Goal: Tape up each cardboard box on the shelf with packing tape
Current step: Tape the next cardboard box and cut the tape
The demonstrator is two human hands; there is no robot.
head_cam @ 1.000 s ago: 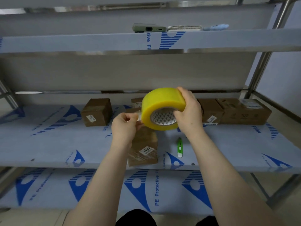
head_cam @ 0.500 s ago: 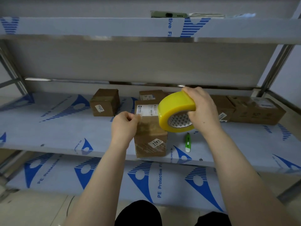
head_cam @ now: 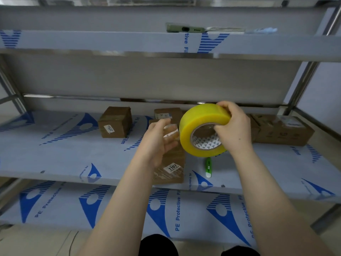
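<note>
my left hand [head_cam: 156,143] has loosened on the pulled strip [head_cam: 171,133], its grip unclear; my right hand [head_cam: 234,130] clutches the roll [head_cam: 201,117] above the box [head_cam: 171,167].

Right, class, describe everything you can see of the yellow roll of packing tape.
The tape roll is a wide, thick ring of glossy translucent yellow tape on a core printed inside with small dark triangles. It is held in the air above the middle shelf, open side tilted toward the camera. The right hand grips it, fingers over the outer face, thumb in the core. A clear free end runs to the left hand, which seems to pinch it.
</note>
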